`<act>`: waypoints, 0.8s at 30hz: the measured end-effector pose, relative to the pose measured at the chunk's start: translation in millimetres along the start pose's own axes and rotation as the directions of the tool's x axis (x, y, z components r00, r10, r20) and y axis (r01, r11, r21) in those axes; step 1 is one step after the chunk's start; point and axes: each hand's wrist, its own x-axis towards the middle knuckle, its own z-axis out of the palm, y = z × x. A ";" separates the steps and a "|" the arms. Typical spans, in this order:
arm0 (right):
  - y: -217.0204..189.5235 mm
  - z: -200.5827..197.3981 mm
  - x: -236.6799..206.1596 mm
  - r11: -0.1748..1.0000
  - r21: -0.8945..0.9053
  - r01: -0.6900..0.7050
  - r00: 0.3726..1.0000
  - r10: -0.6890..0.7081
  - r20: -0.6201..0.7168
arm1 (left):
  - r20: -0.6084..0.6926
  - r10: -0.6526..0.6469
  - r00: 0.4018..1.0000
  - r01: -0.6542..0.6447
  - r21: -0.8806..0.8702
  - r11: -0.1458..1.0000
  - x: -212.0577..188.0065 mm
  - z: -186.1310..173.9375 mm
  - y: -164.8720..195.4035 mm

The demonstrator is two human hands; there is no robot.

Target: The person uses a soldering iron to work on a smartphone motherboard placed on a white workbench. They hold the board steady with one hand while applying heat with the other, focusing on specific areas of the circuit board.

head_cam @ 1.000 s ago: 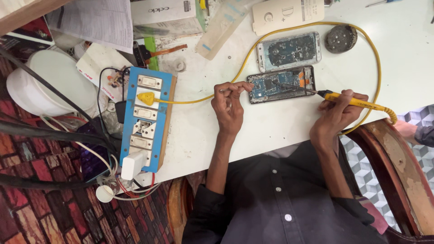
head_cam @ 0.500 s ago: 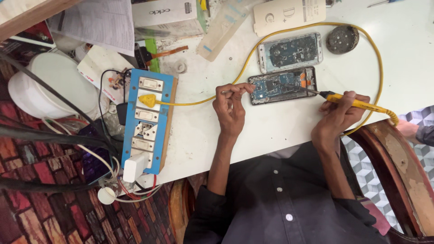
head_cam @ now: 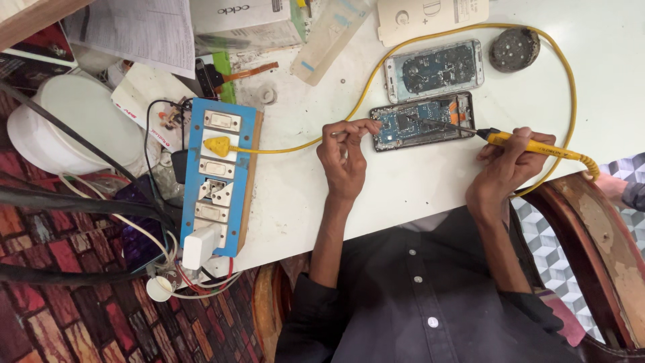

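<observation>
My right hand (head_cam: 504, 165) grips the yellow soldering iron (head_cam: 531, 143), its tip on the opened phone (head_cam: 422, 122) lying on the white table (head_cam: 403, 195). My left hand (head_cam: 344, 153) pinches the phone's left edge with closed fingers.

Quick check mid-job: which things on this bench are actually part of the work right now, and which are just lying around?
In use:
- opened phone, steadied by the left hand
- yellow soldering iron in the right hand, tip on the phone's board
- blue switchboard, with the iron's yellow plug in it

Lying about:
- second opened phone
- round grey disc
- white box
- papers
- white helmet
</observation>
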 end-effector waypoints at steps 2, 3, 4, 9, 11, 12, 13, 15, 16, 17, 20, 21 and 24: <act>1.5 -2.4 0.2 1.000 0.013 0.002 1.000 -0.001 -0.004 | 0.000 0.012 1.000 -0.012 -0.003 1.000 -0.6 0.6 0.4; 2.6 -3.3 0.5 1.000 0.020 0.004 1.000 -0.004 -0.006 | 0.000 0.021 1.000 -0.021 -0.005 1.000 -0.4 0.8 0.5; 3.5 -4.5 0.6 1.000 0.012 -0.001 1.000 0.001 -0.012 | -0.001 0.015 1.000 -0.015 0.011 1.000 -0.6 1.2 0.7; 7.5 -5.2 0.5 1.000 -0.007 0.006 1.000 -0.006 -0.029 | -0.008 0.012 1.000 -0.011 0.077 0.997 0.1 0.7 2.5; 7.6 -4.8 0.5 1.000 0.007 0.010 1.000 -0.010 -0.008 | -0.005 0.024 1.000 -0.023 0.061 0.998 0.9 0.7 2.8; 7.3 -4.8 0.7 1.000 0.010 0.008 1.000 -0.008 0.002 | -0.004 0.025 1.000 -0.024 0.052 0.998 0.7 1.1 3.0; 7.0 -5.0 0.4 1.000 -0.016 0.001 1.000 -0.001 -0.001 | -0.004 0.019 1.000 -0.018 0.060 0.998 0.2 1.0 3.2; 6.6 -5.3 0.6 0.998 -0.067 -0.009 1.000 0.009 -0.009 | -0.003 0.011 1.000 -0.011 0.074 0.997 0.2 1.3 2.9; 6.5 -5.7 0.7 0.999 -0.053 -0.003 1.000 0.003 -0.006 | -0.007 0.006 1.000 -0.005 0.061 0.998 -0.6 1.7 2.9; 6.8 -5.8 0.8 0.999 -0.033 0.006 1.000 -0.006 -0.005 | -0.008 0.006 1.000 -0.006 0.051 0.999 -0.7 1.8 2.8; 8.0 -7.0 1.0 1.000 -0.011 0.020 1.000 -0.020 0.001 | -0.002 0.020 1.000 -0.020 0.042 0.999 -0.9 2.0 2.7; 8.5 -7.2 0.9 1.000 -0.010 0.024 1.000 -0.024 0.001 | 0.004 0.027 1.000 -0.027 0.042 0.999 -0.4 2.0 2.7; 9.5 -7.5 1.2 1.000 -0.026 0.000 0.998 -0.002 -0.055 | -0.004 -0.006 1.000 0.006 0.058 0.998 0.5 2.2 3.4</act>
